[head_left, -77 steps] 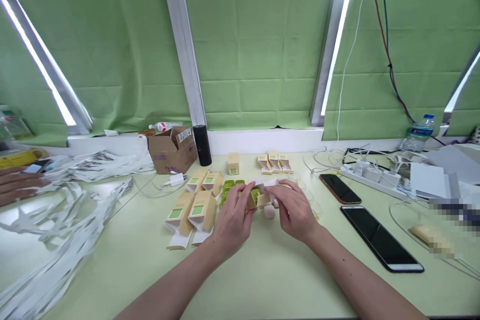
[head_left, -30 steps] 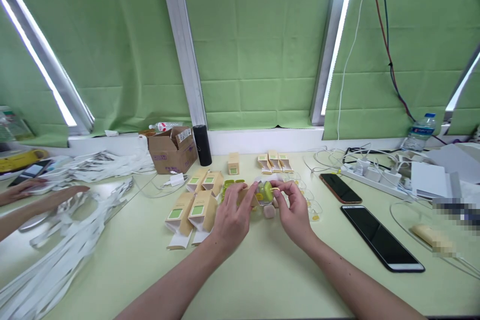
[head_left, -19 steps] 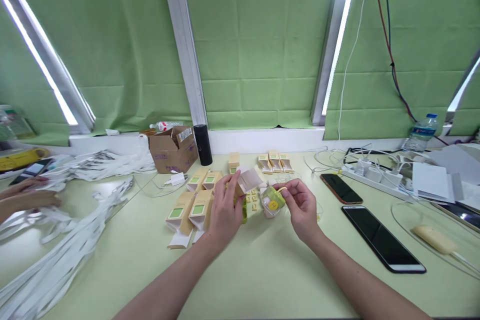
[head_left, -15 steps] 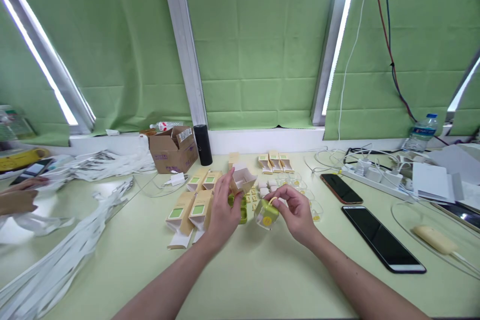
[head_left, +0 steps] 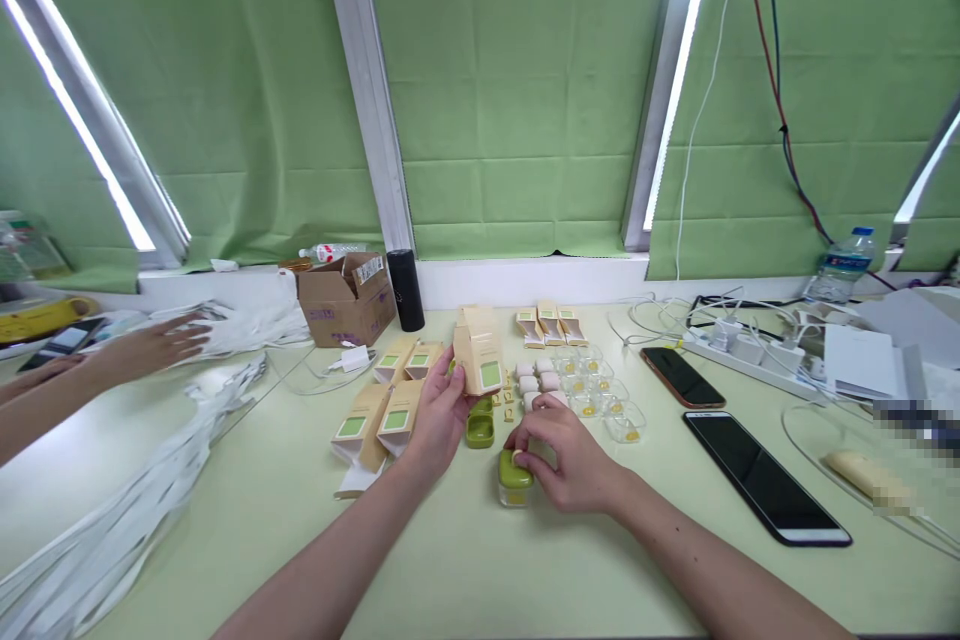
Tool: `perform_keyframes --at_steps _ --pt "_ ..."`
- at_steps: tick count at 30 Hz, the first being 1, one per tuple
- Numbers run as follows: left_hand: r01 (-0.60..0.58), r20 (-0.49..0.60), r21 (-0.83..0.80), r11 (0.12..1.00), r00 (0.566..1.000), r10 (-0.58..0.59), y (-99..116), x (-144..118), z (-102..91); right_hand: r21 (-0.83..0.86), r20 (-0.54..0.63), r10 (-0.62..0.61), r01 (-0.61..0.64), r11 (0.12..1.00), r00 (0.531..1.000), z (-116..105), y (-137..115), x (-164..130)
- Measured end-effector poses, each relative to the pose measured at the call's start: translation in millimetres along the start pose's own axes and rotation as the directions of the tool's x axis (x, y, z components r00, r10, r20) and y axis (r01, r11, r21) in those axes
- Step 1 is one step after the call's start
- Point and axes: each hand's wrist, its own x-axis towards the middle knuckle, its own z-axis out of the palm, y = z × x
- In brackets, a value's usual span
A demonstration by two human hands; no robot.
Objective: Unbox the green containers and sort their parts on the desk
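My left hand (head_left: 437,420) is closed around a small beige cardboard box (head_left: 474,345), held up with its green label facing me. The fingers of my right hand (head_left: 566,455) pinch the top of a small clear container with a green lid (head_left: 515,476), at the cream loop. That container is upright on or just above the table. Green lids (head_left: 480,429) lie between my hands, beside small yellow pieces (head_left: 508,414). Pale pinkish blocks (head_left: 529,384) and several clear cups (head_left: 625,424) with yellow marks stand beyond my right hand.
More beige boxes (head_left: 360,425) lie left, others (head_left: 550,324) at the back. Phones (head_left: 765,475) and a power strip (head_left: 739,358) with cables lie right. A brown carton (head_left: 346,305) and black cylinder (head_left: 406,290) stand behind. At left, another person's hand (head_left: 161,342) reaches over white straps (head_left: 150,510).
The box in my left hand has turned from its open end to its labelled face. My right hand has brought the container down and nearer me. The other person's arm has reached in from the left.
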Motion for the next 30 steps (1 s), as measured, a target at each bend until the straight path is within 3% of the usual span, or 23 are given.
perform_keyframes --at_steps 11,16,22,30 --pt "0.105 0.009 -0.170 0.980 0.994 -0.105 -3 -1 -0.9 -0.024 0.070 0.034 -0.032 0.999 0.997 -3 1 -1" --pt "0.144 -0.005 -0.198 0.970 0.989 -0.148 -3 -3 -0.4 0.035 -0.090 0.131 -0.129 0.991 0.987 -2 5 0" --pt "0.180 0.040 -0.080 0.981 0.983 -0.177 -1 -10 4.5 0.172 -0.282 0.340 -0.301 0.938 0.897 -1 9 6" --pt "0.137 0.154 0.129 0.982 0.975 -0.157 1 -18 16.9 0.383 -0.192 0.449 -0.355 0.853 0.873 3 14 7"
